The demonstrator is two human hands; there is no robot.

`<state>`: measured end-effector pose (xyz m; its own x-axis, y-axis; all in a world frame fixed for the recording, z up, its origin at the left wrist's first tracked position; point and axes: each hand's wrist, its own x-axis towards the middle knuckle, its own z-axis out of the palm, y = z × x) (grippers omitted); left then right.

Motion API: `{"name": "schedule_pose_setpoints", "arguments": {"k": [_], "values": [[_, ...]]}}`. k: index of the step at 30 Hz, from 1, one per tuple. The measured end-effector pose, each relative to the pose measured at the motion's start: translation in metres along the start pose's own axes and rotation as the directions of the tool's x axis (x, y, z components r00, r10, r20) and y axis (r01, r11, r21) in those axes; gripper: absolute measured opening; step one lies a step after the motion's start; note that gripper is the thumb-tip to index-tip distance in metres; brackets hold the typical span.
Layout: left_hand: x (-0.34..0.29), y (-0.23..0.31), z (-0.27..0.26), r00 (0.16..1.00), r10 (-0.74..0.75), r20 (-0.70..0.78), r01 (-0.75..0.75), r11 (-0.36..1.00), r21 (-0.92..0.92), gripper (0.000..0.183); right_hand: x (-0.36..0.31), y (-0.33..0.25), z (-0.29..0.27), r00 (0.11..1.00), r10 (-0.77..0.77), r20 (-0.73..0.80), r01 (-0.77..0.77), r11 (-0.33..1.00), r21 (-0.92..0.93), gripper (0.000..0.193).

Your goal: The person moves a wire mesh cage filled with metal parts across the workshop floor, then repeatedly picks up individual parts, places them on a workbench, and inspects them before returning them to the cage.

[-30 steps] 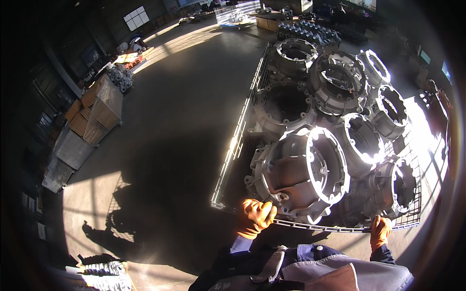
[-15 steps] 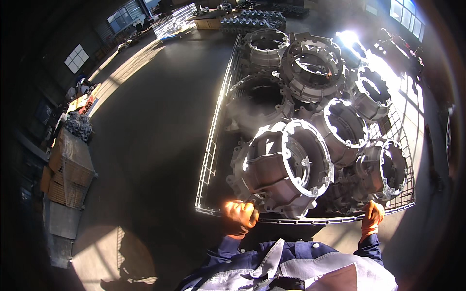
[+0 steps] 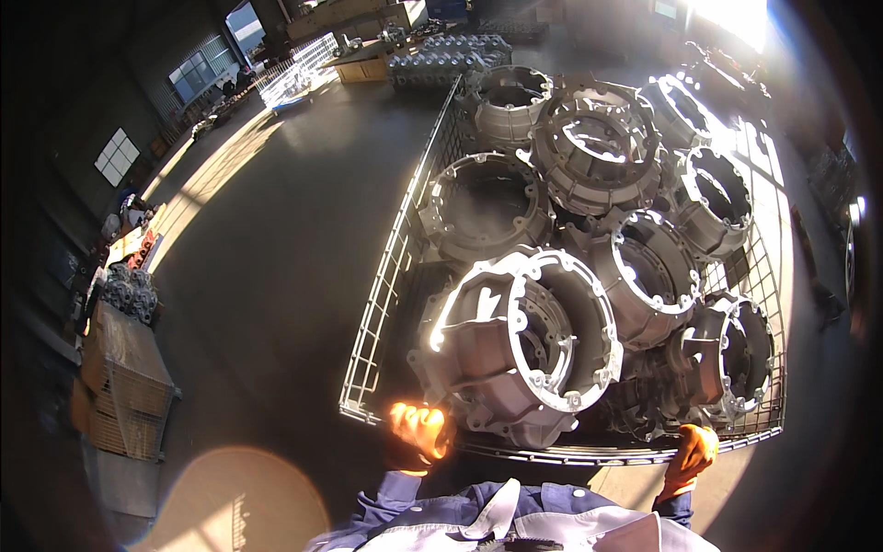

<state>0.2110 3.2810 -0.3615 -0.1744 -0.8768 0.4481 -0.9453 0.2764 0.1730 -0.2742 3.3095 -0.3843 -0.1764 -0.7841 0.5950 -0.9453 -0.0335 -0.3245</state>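
Both my hands, in orange gloves, are closed on the near top rim of a wire mesh cage [image 3: 375,308]. My left hand [image 3: 418,432] grips close to the near left corner, and my right hand [image 3: 695,451] holds the same rim toward the right. Large ring-shaped grey metal housings fill the cage, stacked and tilted at different angles. The biggest-looking housing [image 3: 478,354] lies tipped just beyond my left hand, its round opening turned up to the right. Another housing [image 3: 706,357] lies beyond my right hand. Whatever is under the cage is hidden.
Wrapped cartons [image 3: 133,386] are stacked at the left, with small metal castings [image 3: 129,293] behind them. Rows of metal parts [image 3: 446,60] stand at the far end beside a wooden crate [image 3: 361,66]. A white wire rack [image 3: 299,74] stands far left. Grey floor [image 3: 267,248] lies left of the cage.
The cage and its housings sit slightly lower in view, with the near left corner farther left. The surroundings have shifted left and mostly downward. Both hands keep hold of the rim.
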Motion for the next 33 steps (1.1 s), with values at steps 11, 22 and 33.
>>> {"name": "schedule_pose_setpoints", "arguments": {"k": [11, 22, 33], "values": [[0.009, -0.005, 0.013, 0.966, 0.028, -0.258, -0.018, 0.999, 0.042, 0.016, -0.011, 0.018, 0.011, 0.981, -0.179, -0.071, 0.17, 0.977, -0.126, 0.006], [0.0, 0.007, 0.04, 0.994, 0.07, -0.088, -0.07, 0.998, 0.003, 0.023, -0.018, 0.03, 0.034, 0.933, 0.36, -0.008, -0.33, 0.865, 0.378, 0.035], [0.014, 0.016, 0.062, 0.998, 0.003, -0.066, -0.004, 1.0, -0.012, 0.018, -0.003, 0.048, 0.052, 0.974, 0.223, -0.034, -0.218, 0.97, 0.11, 0.036]]}}
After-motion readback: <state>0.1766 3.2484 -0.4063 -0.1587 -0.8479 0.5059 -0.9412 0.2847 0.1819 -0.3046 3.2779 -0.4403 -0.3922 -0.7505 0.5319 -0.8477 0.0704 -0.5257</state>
